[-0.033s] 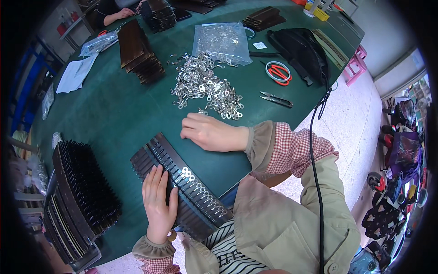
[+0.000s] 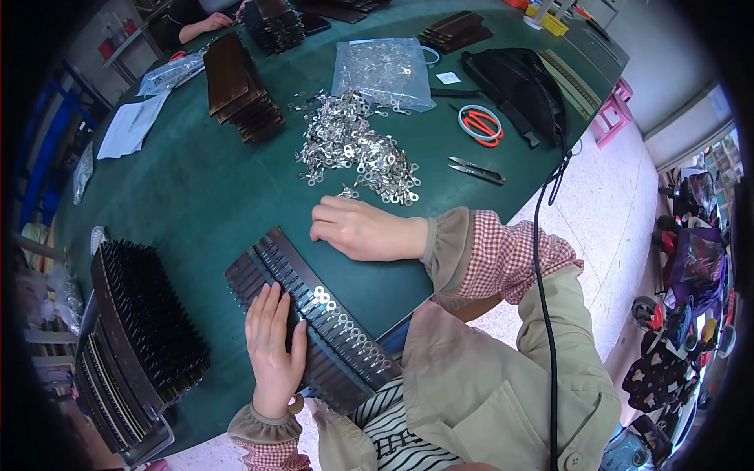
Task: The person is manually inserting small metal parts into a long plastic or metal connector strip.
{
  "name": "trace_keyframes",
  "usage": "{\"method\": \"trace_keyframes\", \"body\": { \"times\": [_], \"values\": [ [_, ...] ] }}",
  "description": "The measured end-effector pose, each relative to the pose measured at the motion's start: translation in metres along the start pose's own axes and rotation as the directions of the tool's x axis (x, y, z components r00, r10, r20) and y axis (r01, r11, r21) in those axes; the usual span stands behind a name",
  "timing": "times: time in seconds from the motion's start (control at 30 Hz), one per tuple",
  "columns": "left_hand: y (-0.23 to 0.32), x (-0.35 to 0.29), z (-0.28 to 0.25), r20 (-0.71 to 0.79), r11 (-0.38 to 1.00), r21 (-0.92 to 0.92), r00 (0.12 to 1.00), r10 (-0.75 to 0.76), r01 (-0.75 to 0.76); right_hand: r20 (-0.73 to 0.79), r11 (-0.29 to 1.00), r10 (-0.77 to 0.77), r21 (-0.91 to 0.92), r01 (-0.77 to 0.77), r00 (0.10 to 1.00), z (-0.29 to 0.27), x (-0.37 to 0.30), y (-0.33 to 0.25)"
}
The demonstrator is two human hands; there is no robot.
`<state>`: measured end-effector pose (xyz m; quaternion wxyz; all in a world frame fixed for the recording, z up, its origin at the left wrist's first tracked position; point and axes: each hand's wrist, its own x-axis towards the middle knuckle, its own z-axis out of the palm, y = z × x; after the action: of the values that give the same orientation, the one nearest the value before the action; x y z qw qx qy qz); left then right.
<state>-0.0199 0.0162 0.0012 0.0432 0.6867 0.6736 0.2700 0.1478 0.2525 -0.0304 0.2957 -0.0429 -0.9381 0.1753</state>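
A dark slotted strip board (image 2: 276, 271) lies aslant before me, its near end against my striped top. Silver ring terminals (image 2: 339, 318) sit in a row along the nearer part of its slots; the far slots hold none. Flat across the board's left side rests my left hand (image 2: 272, 341), fingers stretched out. My right hand (image 2: 345, 228) is on the table beyond the board, fingers curled and closed; what they hold, if anything, is hidden. Just past it spreads a heap of loose ring terminals (image 2: 353, 149), with a few strays close to my knuckles.
On the left stands a rack of boards with black bristle-like wires (image 2: 149, 322). Farther off are stacked brown strips (image 2: 236, 86), a plastic bag of terminals (image 2: 381, 71), snips (image 2: 477, 170), orange-handled scissors (image 2: 479, 127) and a black bag (image 2: 514, 86). Another person's hand (image 2: 214, 22) shows at the far edge.
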Motion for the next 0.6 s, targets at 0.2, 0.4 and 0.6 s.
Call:
{"method": "trace_keyframes", "body": {
  "times": [0.2,0.4,0.6],
  "values": [
    [0.001,0.002,0.001,0.007,1.000,-0.004,1.000,0.008,-0.008,0.035,0.999,0.026,0.028,-0.027,0.999,-0.009,0.000,-0.001],
    [0.000,-0.001,0.000,0.008,1.000,-0.008,1.000,-0.011,0.012,0.263,0.973,0.158,0.124,-0.195,0.952,-0.015,0.012,0.003],
    [0.002,0.001,-0.004,-0.011,0.999,-0.016,0.999,-0.035,0.035,0.277,0.991,0.055,0.100,-0.086,0.959,-0.014,0.016,0.002]
  ]
}}
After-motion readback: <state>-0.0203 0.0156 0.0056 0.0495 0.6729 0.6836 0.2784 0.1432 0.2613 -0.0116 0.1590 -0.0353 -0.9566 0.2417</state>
